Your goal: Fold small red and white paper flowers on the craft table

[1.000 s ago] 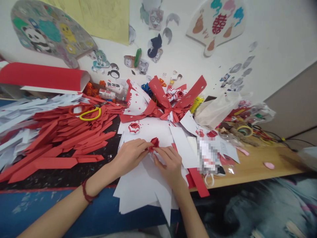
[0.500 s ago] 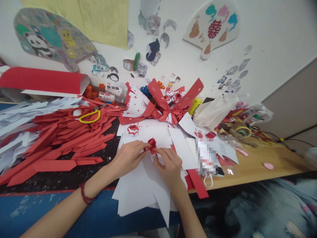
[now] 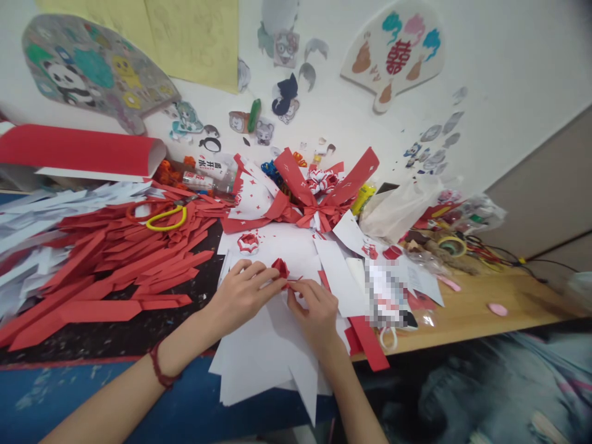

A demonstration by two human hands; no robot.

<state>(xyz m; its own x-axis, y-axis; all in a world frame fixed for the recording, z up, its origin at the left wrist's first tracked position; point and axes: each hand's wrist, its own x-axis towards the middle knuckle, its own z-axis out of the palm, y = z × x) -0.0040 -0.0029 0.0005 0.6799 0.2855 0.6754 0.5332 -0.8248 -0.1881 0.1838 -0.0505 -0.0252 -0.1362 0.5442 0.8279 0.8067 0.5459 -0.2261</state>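
Between my hands is a small piece of folded red paper [image 3: 280, 267], above a stack of white paper sheets [image 3: 259, 357]. My left hand [image 3: 245, 290] is closed on it from the left, with the fingertips partly covering it. My right hand [image 3: 317, 305] pinches a thin end of the same red paper at its right side. A red-and-white folded paper piece [image 3: 248, 243] lies on the white sheets just beyond my left hand. Farther back stands a bouquet of red and white paper [image 3: 319, 203].
Folded red paper strips [image 3: 124, 259] and white strips [image 3: 28, 228] cover the left of the table. Scissors [image 3: 166, 218] with yellow and red handles lie on them. A white bag [image 3: 398, 209], a tape roll [image 3: 452, 246] and a red strip [image 3: 370, 342] are at the right.
My left fingers have shifted right over the red paper's lower part, and the paper has turned slightly. My right hand has drawn a thin end out to the right.
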